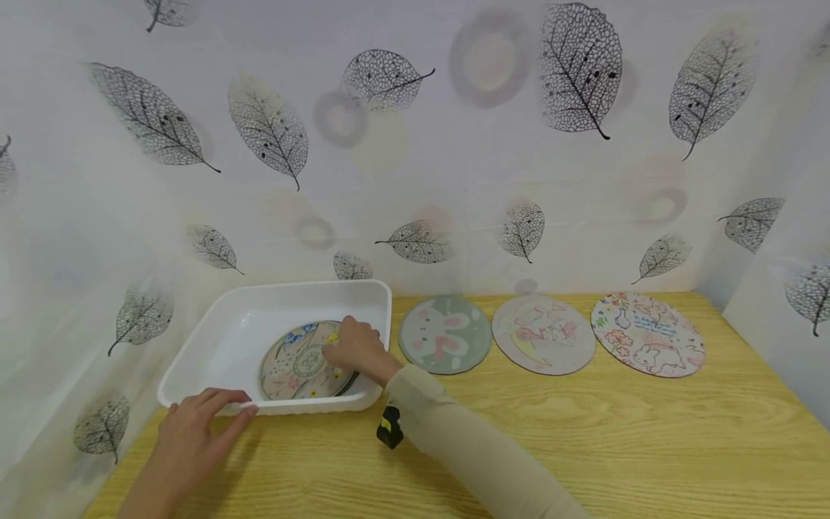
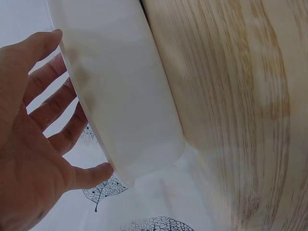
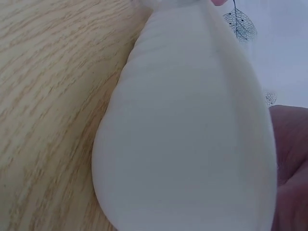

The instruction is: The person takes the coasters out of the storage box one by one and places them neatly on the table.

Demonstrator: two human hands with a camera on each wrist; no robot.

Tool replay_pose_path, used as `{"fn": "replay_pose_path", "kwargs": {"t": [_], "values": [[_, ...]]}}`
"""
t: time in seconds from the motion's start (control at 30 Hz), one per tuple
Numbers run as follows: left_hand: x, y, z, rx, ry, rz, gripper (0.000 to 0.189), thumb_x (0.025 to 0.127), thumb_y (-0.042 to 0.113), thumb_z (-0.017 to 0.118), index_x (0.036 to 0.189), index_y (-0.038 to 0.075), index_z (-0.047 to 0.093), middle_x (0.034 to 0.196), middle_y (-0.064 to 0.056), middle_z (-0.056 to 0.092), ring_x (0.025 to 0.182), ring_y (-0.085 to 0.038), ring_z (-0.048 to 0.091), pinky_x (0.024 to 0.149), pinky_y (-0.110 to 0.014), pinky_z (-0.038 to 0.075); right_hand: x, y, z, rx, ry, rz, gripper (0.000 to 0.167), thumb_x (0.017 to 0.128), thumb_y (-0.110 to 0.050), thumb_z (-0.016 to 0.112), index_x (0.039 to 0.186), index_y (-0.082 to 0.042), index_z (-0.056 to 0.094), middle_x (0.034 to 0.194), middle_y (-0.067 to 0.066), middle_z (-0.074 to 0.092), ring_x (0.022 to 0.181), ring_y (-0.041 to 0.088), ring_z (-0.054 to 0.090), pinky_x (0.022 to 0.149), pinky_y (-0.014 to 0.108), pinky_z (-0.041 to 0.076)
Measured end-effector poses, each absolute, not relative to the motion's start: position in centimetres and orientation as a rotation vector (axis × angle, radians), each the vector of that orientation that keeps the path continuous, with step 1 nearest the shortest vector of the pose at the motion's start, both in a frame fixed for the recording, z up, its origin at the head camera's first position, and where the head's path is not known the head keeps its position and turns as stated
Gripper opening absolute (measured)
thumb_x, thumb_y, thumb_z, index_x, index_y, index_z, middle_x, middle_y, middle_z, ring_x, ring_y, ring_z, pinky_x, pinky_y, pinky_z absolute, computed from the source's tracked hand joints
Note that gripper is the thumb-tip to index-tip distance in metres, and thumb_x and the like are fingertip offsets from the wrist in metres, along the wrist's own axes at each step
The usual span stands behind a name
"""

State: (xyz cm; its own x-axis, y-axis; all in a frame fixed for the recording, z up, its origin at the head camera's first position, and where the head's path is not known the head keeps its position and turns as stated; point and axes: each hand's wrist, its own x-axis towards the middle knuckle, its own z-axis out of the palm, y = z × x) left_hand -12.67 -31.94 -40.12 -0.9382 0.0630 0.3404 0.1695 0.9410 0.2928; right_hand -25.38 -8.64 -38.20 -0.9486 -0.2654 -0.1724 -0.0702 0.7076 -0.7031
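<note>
In the head view, a white plastic tray point(image 1: 220, 346) with raised sides sits at the left of the table. Inside it lies a round patterned mat point(image 1: 292, 367) with flowers and a small ring of print, a dark edge showing under its right side. My right hand point(image 1: 359, 349) reaches over the tray's near right side, thumb on the mat's face and fingers curled at its right edge, the fingertips hidden. My left hand point(image 1: 197, 425) holds the tray's near left rim, fingers over the rim and thumb against the outside, as the left wrist view also shows.
Three round mats lie in a row right of the tray: a green rabbit mat point(image 1: 446, 335), a pale pink mat point(image 1: 545, 335) and a flowered rabbit mat point(image 1: 648, 335). A leaf-printed sheet point(image 1: 467, 173) hangs behind and beside the wooden table point(image 1: 635, 440).
</note>
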Motion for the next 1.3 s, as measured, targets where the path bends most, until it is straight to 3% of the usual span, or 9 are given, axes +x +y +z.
{"fn": "replay_pose_path", "kwargs": {"t": [0.1, 0.27, 0.37, 0.5, 0.57, 0.87, 0.97, 1.07, 1.3], "values": [[-12.67, -31.96, -40.12, -0.176, -2.759, -0.462, 0.021, 0.087, 0.027, 0.082, 0.101, 0.012, 0.076, 0.105, -0.013, 0.075, 0.102, -0.050, 0.066, 0.089, -0.087, 0.030, -25.52, -8.71, -38.32, -0.250, 2.637, -1.224, 0.036, 0.090, -0.022, 0.069, 0.116, 0.001, 0.060, 0.092, 0.010, 0.062, 0.079, 0.020, 0.058, 0.070, 0.031, 0.054], [-12.52, -32.01, -40.14, -0.188, -2.748, -0.489, 0.021, 0.088, 0.028, 0.081, 0.101, 0.013, 0.076, 0.106, -0.012, 0.075, 0.102, -0.050, 0.066, 0.088, -0.086, 0.031, -25.38, -8.80, -38.35, -0.173, 2.536, -1.483, 0.055, 0.086, -0.016, 0.069, 0.136, 0.006, 0.056, 0.123, 0.019, 0.061, 0.099, 0.021, 0.057, 0.093, 0.038, 0.057], [-12.47, -32.01, -40.18, -0.192, -2.744, -0.497, 0.021, 0.088, 0.029, 0.081, 0.101, 0.013, 0.076, 0.106, -0.011, 0.075, 0.102, -0.050, 0.065, 0.088, -0.086, 0.031, -25.37, -8.82, -38.39, -0.144, 2.479, -1.563, 0.052, 0.086, -0.012, 0.068, 0.134, 0.006, 0.057, 0.115, 0.016, 0.062, 0.089, 0.020, 0.056, 0.083, 0.034, 0.056], [-12.46, -31.92, -40.22, -0.198, -2.736, -0.505, 0.020, 0.087, 0.028, 0.082, 0.100, 0.014, 0.076, 0.104, -0.010, 0.076, 0.101, -0.049, 0.066, 0.088, -0.086, 0.031, -25.44, -8.74, -38.57, -0.143, 2.406, -1.606, 0.030, 0.087, -0.005, 0.067, 0.115, 0.003, 0.062, 0.086, 0.009, 0.062, 0.068, 0.019, 0.064, 0.063, 0.031, 0.058], [-12.43, -31.90, -40.22, -0.198, -2.739, -0.505, 0.020, 0.087, 0.028, 0.082, 0.100, 0.014, 0.076, 0.104, -0.010, 0.076, 0.101, -0.048, 0.066, 0.088, -0.086, 0.031, -25.46, -8.72, -38.64, -0.137, 2.385, -1.609, 0.025, 0.087, -0.001, 0.066, 0.111, 0.003, 0.063, 0.081, 0.006, 0.061, 0.065, 0.019, 0.067, 0.061, 0.031, 0.061], [-12.52, -32.11, -40.13, -0.203, -2.740, -0.517, 0.021, 0.088, 0.028, 0.081, 0.101, 0.013, 0.076, 0.106, -0.011, 0.075, 0.101, -0.049, 0.066, 0.088, -0.088, 0.029, -25.57, -8.74, -38.86, -0.110, 2.355, -1.630, 0.022, 0.089, 0.003, 0.063, 0.111, 0.006, 0.066, 0.085, 0.010, 0.065, 0.060, 0.017, 0.067, 0.055, 0.029, 0.061], [-12.53, -32.10, -40.08, -0.206, -2.739, -0.513, 0.021, 0.088, 0.029, 0.081, 0.102, 0.013, 0.076, 0.106, -0.012, 0.075, 0.102, -0.049, 0.065, 0.088, -0.088, 0.029, -25.54, -8.74, -38.97, -0.146, 2.343, -1.630, 0.032, 0.090, 0.001, 0.061, 0.121, 0.002, 0.069, 0.096, 0.011, 0.070, 0.062, 0.017, 0.066, 0.052, 0.029, 0.059], [-12.56, -32.09, -40.03, -0.210, -2.735, -0.512, 0.022, 0.089, 0.028, 0.080, 0.102, 0.013, 0.076, 0.107, -0.013, 0.075, 0.102, -0.050, 0.065, 0.089, -0.088, 0.028, -25.57, -8.79, -39.05, -0.176, 2.340, -1.604, 0.044, 0.090, 0.000, 0.062, 0.134, -0.002, 0.063, 0.103, 0.010, 0.069, 0.066, 0.017, 0.066, 0.051, 0.030, 0.059], [-12.45, -32.10, -40.10, -0.208, -2.741, -0.511, 0.021, 0.088, 0.028, 0.081, 0.102, 0.013, 0.076, 0.107, -0.012, 0.075, 0.102, -0.049, 0.066, 0.088, -0.088, 0.029, -25.48, -9.02, -39.06, -0.207, 2.331, -1.559, 0.055, 0.088, 0.004, 0.061, 0.141, -0.004, 0.056, 0.097, 0.011, 0.065, 0.068, 0.020, 0.069, 0.053, 0.035, 0.061]]}}
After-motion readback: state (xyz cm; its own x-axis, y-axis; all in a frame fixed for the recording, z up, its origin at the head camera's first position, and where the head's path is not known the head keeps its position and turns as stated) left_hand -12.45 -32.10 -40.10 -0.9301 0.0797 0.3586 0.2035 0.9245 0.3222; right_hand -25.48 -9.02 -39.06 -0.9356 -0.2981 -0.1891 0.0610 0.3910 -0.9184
